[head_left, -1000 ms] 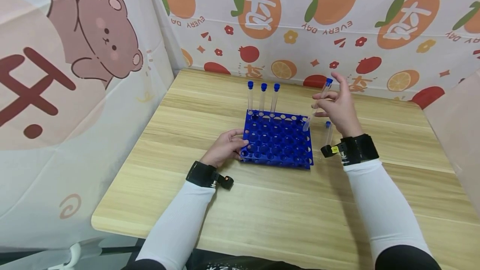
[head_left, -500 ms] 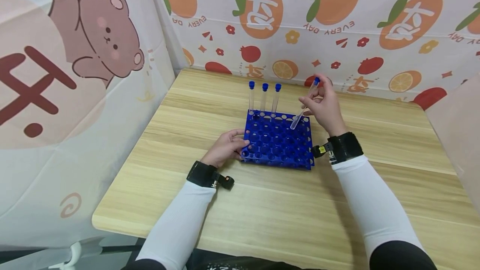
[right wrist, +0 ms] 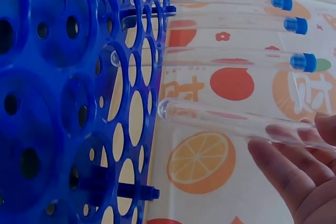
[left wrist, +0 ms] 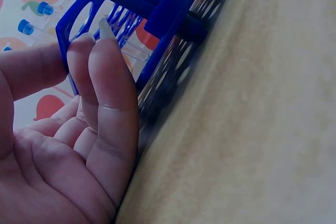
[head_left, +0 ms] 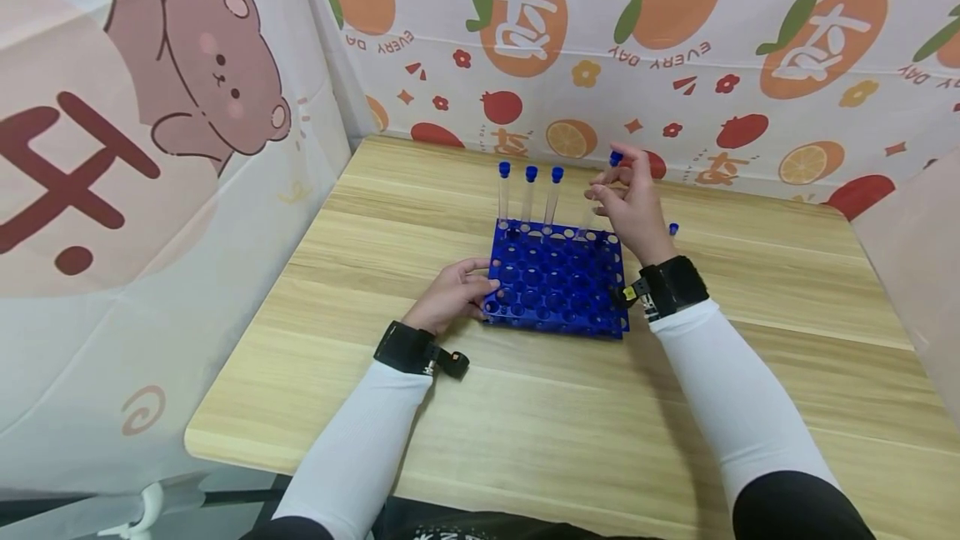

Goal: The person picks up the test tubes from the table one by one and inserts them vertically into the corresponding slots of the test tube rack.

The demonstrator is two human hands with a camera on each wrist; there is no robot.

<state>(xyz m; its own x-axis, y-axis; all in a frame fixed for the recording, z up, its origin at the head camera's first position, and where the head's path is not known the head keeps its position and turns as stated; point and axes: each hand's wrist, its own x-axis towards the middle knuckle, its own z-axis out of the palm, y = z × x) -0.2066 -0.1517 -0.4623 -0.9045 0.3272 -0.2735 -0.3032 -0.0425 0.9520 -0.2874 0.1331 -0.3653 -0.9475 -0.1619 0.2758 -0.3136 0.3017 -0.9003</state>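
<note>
A blue test tube rack [head_left: 555, 282] stands on the table. At its left end my left hand [head_left: 446, 297] grips the side, and in the left wrist view bent fingers [left wrist: 110, 93] lie against the blue end frame. My right hand [head_left: 633, 207] pinches a clear test tube [right wrist: 220, 123] with a blue cap [head_left: 615, 158] above the rack's back row. In the right wrist view the tube's rounded bottom is right at the rack's top plate, near the holes. To its left, three capped test tubes [head_left: 528, 194] stand upright in the back row.
Another blue-capped tube [head_left: 673, 229] shows behind my right wrist, mostly hidden. The wooden table [head_left: 525, 415] extends around the rack. A fruit-print cloth [head_left: 585, 48] hangs behind it, and a bear-print cloth [head_left: 210, 73] hangs at the left.
My right hand has carried its tube leftward over the rack's back row, and the tube has turned more upright. The left hand stays on the rack.
</note>
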